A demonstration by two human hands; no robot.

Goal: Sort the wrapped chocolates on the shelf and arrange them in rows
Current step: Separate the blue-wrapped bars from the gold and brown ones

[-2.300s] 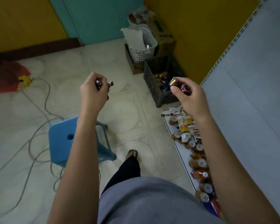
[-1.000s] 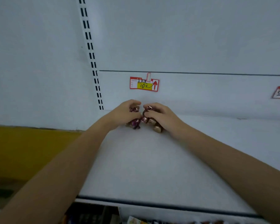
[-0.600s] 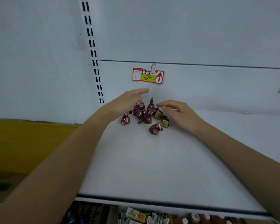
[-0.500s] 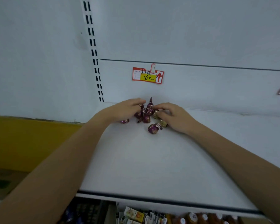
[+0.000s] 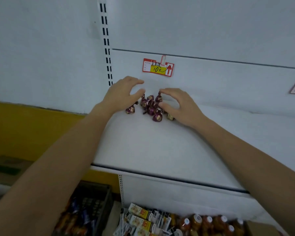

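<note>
I see wrapped chocolates (image 5: 151, 106) in loose heap toward back of white shelf (image 5: 160, 147), near rear panel, unsorted, not yet in rows. Most in shiny purple foil with gold print, bulb-shaped, twisted tops. Some stand upright, some lie tipped. Lone purple piece (image 5: 130, 110) sits just left of heap, apart from it. Front purple piece (image 5: 157, 117) lies at heap's near edge, closest to me. 1 gold-wrapped piece (image 5: 170, 116) at right front of heap, partly hidden. I can't count heap: pieces overlap.
</note>
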